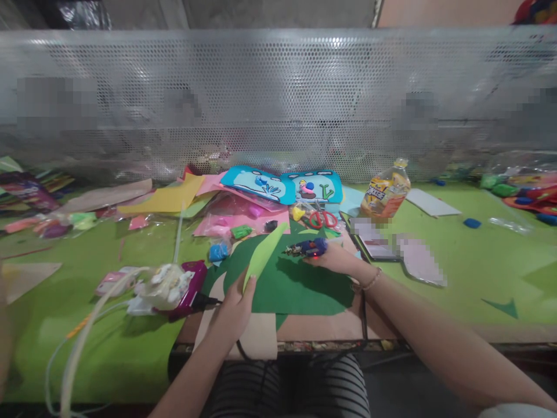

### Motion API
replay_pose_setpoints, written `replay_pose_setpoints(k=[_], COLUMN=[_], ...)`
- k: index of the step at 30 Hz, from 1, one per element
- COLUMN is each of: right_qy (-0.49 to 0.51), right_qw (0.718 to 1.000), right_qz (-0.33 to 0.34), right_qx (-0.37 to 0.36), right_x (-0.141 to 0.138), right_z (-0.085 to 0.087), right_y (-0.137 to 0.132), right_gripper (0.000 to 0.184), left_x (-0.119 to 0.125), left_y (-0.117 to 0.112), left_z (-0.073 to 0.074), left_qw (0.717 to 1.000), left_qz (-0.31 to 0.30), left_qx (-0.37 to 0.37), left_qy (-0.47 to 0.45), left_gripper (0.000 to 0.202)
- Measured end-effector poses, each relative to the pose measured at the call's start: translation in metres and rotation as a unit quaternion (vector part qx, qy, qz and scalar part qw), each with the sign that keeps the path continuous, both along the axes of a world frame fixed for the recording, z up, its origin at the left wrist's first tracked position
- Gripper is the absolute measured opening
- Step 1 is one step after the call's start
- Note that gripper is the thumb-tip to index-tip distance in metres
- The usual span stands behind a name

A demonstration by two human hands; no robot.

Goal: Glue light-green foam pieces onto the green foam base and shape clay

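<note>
Your left hand is closed on the lower end of a light green paper sheet, the thumb on its near face, and holds it tilted up above a large dark green paper piece. Your right hand grips a dark blue glue gun with a small red light glowing on it; its tip points left at the sheet, near it but apart. The dark green piece lies flat in front of you on the tabletop, over paler paper.

Just beyond your right hand you have red-handled scissors, and behind them two blue picture cards side by side. A bottle with a yellow label stands farther right, near a white card. Left of the dark green piece sit a blue lump and a magenta box. Yellow paper lies farther back, before the perforated metal screen. A green paper scrap lies well off to your right.
</note>
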State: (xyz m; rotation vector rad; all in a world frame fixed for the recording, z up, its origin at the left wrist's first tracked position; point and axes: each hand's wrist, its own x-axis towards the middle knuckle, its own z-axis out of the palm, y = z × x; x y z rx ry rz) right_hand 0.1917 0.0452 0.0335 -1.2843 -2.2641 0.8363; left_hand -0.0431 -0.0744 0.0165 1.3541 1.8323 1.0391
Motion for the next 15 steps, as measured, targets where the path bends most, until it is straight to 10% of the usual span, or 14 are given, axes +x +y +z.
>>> replay_pose_setpoints(k=[15], right_qy=[-0.1], right_qw=[0.99], right_qz=[-0.075], right_qx=[0.072], right_x=[-0.007], right_z=[0.005], right_y=[-0.012], right_gripper=[0.022], left_x=[-0.002], left_y=[0.002], left_z=[-0.007], left_qw=[1.0], left_qz=[-0.016], left_qx=[-0.001], left_qy=[-0.013], left_gripper=[0.052])
